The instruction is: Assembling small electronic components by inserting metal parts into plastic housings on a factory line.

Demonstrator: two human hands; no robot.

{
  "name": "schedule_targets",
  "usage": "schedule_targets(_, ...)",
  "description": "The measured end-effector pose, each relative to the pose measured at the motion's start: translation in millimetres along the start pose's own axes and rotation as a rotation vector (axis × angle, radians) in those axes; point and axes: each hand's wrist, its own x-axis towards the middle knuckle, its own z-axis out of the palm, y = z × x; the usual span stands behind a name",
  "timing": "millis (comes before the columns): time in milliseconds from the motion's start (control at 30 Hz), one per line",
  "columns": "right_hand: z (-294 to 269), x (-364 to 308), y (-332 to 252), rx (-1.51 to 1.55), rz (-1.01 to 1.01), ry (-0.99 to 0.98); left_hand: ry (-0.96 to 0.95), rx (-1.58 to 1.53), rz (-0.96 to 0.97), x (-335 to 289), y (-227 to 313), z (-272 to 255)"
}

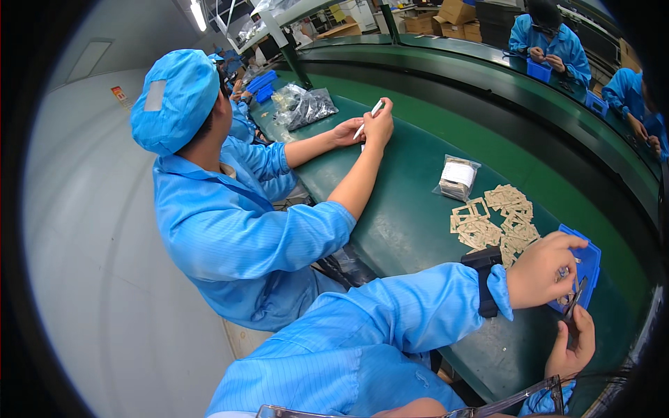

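Observation:
My left hand [546, 270], with a black band [483, 280] at its wrist, is over a small blue plastic bin [592, 259]. Its fingers are curled, and a small shiny bit shows at them; I cannot make out what they hold. Just below, my right hand [573, 345] pinches a slim dark metal tool [577, 296], possibly tweezers, slanting up across the bin's edge. Small tan pieces lie partly hidden inside the bin. Left of it spreads a loose pile of flat tan frame-shaped pieces [514, 209] on the green table [411, 230].
Beyond the pile lies a clear bag [457, 175] with a white label. To my left a co-worker in blue [244, 251] holds a white pen-like stick [368, 120]; bags of dark parts [306, 108] lie past them. Other people [554, 45] sit across the dark curved line.

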Motion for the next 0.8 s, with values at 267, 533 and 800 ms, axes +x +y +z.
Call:
schedule_targets(267,4.3,0.9,1.7,0.39,0.077,0.071,-0.001,0.168,-0.098,3.6,-21.8,-5.4)
schedule_targets(533,-10.0,14.5,-10.1,0.72,0.255,0.286,-0.114,0.307,-0.11,7.6,-11.7,-6.6)
schedule_targets(800,-7.4,18.4,-11.3,0.717,0.413,0.219,-0.133,0.322,-0.088,4.9,-13.2,-8.0)
